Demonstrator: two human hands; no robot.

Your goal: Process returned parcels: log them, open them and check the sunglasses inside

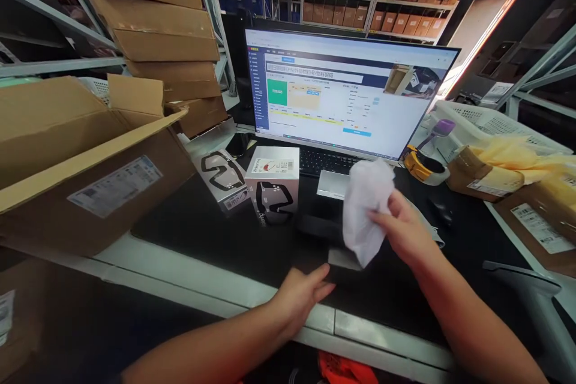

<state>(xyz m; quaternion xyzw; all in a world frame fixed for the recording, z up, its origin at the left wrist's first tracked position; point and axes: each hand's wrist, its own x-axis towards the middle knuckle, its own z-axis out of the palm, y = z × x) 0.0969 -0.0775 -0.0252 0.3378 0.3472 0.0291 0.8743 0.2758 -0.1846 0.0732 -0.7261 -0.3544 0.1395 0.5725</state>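
Observation:
My right hand [407,228] pinches a crumpled white soft bag [366,210] between thumb and fingers and holds it above the black desk mat. My left hand [303,297] is at the front edge of the desk, thumb and forefinger apart, with nothing seen between them. Just beyond it lies a blurred dark object [317,227], partly behind the white bag; its kind I cannot make out. Two printed product boxes stand left of it: a white and grey one [274,186] upright, and another box [220,177] beside it.
A large open cardboard carton [112,186] takes up the left side, with stacked cartons [166,36] behind. At the back stand a monitor [315,102] and keyboard [321,161]. Rightward are a tape roll [425,167], a mouse [440,213], a handheld scanner [526,288] and a white basket [495,126].

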